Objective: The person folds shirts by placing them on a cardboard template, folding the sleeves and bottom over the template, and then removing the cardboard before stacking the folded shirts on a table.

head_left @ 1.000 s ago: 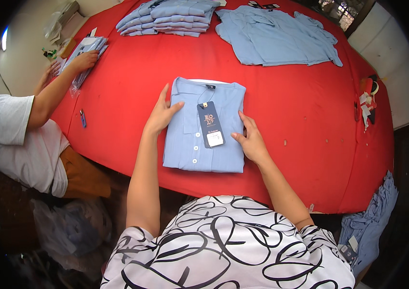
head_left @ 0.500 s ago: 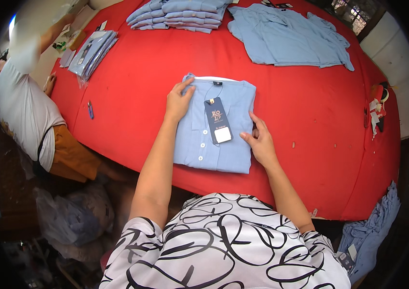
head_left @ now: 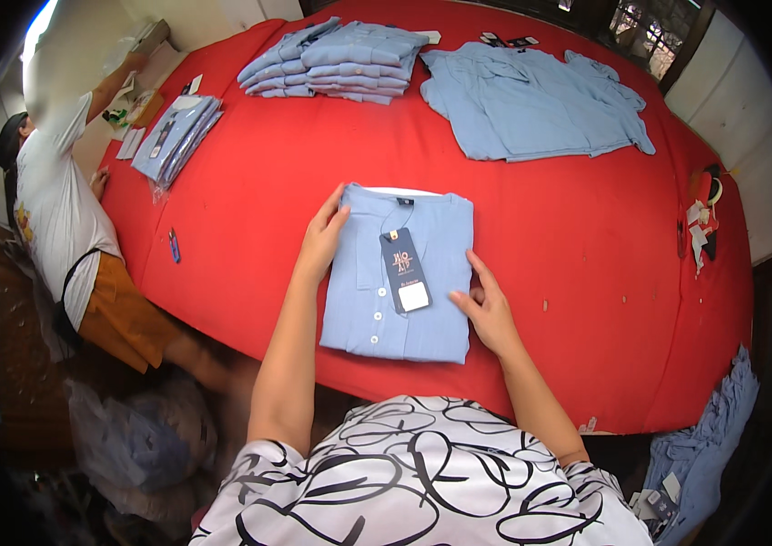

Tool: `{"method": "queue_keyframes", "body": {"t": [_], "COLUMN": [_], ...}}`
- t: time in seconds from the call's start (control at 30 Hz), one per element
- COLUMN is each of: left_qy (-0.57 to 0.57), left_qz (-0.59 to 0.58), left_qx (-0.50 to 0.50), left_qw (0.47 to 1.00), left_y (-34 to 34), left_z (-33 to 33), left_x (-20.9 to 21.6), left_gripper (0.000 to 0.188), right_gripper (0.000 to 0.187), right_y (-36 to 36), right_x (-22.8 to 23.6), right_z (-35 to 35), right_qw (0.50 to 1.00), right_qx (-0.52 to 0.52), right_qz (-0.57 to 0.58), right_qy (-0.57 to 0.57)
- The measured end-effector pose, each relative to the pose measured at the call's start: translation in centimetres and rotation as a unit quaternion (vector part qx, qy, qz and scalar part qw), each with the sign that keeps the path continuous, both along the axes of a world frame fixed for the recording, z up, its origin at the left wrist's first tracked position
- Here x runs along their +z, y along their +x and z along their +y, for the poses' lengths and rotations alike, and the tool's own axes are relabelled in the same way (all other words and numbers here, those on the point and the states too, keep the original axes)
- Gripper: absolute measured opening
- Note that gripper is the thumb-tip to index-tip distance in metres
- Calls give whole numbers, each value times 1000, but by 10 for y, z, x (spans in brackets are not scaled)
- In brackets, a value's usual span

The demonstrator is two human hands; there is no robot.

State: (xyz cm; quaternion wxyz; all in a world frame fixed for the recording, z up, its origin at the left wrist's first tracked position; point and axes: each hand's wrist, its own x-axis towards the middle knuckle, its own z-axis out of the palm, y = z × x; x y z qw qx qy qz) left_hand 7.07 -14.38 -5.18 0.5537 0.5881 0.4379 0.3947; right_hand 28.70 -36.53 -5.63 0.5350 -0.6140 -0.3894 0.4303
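Left hand at the folded shirt (pinching? can't tell), right hand spread alongside — seemingly squaring edges; next move needs even pressure.

Mid-frame, a folded light-blue shirt with a dark hang tag lies on a red-covered table. The left hand touches its upper-left corner, the right hand its right edge. Folded shirts are stacked at upper centre, loose blue garments spread upper right. A co-worker stands at frame left.
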Motion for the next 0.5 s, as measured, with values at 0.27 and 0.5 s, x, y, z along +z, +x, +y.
{"method": "queue_keyframes", "body": {"t": [0.27, 0.5], "left_qy": [-136, 98], "left_qz": [53, 252], "left_qx": [-97, -45], "left_qw": [984, 962], "left_y": [-2, -36], "left_z": [15, 148], "left_x": [41, 8], "left_gripper": [53, 45], "right_gripper": [82, 84], "right_y": [-2, -62], "right_x": [-6, 4], "right_z": [20, 112], "right_qw": [988, 983], "right_qx": [89, 97], "right_qz": [-117, -147], "right_qy": [-53, -56]}}
